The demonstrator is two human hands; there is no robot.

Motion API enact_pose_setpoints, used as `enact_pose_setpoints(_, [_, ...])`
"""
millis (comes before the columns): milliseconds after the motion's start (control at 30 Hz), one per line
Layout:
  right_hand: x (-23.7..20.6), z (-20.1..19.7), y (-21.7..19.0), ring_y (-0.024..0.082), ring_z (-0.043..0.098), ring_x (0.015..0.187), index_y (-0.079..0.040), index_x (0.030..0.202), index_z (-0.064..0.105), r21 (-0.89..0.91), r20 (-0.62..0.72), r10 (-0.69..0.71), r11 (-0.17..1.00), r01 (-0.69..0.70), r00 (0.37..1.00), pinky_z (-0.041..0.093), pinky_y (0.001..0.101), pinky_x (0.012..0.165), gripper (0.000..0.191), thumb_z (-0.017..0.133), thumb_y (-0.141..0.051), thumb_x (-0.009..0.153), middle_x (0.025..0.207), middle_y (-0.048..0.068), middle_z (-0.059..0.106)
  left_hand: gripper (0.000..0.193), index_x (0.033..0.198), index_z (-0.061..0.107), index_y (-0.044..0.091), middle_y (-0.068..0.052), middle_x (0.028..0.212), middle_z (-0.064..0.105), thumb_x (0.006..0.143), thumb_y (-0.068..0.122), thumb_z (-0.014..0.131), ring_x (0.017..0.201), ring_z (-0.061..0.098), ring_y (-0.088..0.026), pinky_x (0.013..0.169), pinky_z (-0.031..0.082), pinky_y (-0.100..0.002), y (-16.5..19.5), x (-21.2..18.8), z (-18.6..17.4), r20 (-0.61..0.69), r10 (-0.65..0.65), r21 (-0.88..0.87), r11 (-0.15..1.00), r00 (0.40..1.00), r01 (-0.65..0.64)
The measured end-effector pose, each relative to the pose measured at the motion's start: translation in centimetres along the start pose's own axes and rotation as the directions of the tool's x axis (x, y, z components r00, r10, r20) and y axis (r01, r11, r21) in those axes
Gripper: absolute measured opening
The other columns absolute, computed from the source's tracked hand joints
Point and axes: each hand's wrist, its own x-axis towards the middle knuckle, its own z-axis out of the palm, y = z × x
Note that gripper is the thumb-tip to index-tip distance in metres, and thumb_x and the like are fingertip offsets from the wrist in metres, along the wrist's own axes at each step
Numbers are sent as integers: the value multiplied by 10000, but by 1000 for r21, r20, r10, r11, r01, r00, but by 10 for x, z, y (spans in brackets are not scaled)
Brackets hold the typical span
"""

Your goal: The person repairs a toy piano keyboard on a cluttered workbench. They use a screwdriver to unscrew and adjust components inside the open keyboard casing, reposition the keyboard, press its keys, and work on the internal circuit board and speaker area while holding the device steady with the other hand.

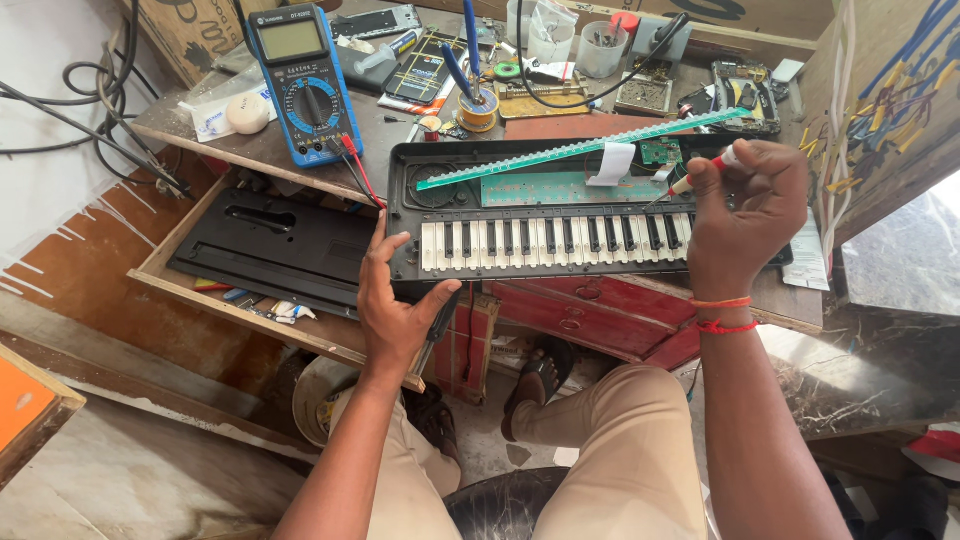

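Cluttered workbench (400,130) | opened keyboard (560,215) | left hand (395,310) grips black probe (438,328) | right hand (745,215) red probe (700,175)

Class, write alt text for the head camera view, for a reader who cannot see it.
A person's left hand steadies an opened small keyboard at its left end, with a black probe tucked under the fingers, while the right hand holds a red probe to its exposed circuit board. A blue multimeter stands on the cluttered workbench.

Plastic, wood and circuit board on a worn bench

Keyboard (560,240) shell is matt black plastic with glossy keys; the green circuit strip (580,150) looks smooth; the wooden table (400,135) is scuffed and dull.
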Motion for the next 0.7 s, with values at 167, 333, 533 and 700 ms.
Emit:
enact_pose_setpoints(167, [2, 0, -6, 168, 738, 1009, -13, 1245, 524, 137, -9, 170, 976, -168, 985, 620, 263, 928, 261, 732, 55, 1101, 1134, 138, 699, 798, 1363, 521, 102, -271, 1588, 473, 836, 650, 763, 1428, 549, -417, 1141, 504, -495, 1, 0, 0, 3, -8, 9, 1000, 1000, 7])
enact_pose_setpoints(333, [0, 2, -13, 162, 640, 1015, 21, 1202, 487, 13, 21, -15, 1000, 15, 1000, 582, 288, 889, 309, 728, 110, 1032, 1180, 152, 587, 797, 1364, 520, 105, -266, 1585, 473, 839, 656, 754, 1431, 544, -415, 1144, 503, -501, -1, -1, 1, 12, -12, 12, 1000, 1000, 12])
enact_pose_setpoints(533, [4, 5, -16, 154, 694, 1020, 5, 1223, 527, 49, -8, 77, 996, -77, 997, 614, 278, 901, 236, 729, 57, 1112, 1156, 137, 665, 793, 1361, 519, 104, -267, 1588, 467, 843, 660, 747, 1432, 539, -412, 1140, 508, -502, -1, 0, 1, 12, -10, 11, 1000, 1000, 10])
enact_pose_setpoints(700, [-1, 5, -19, 140, 683, 1013, 1, 1167, 504, -7, -23, 90, 996, -90, 996, 593, 258, 872, 260, 715, 32, 1019, 1152, 87, 640, 791, 1360, 522, 99, -264, 1592, 471, 837, 639, 768, 1432, 546, -412, 1145, 500, -507, 1, 1, 0, 2, -2, 14, 1000, 1000, 2])
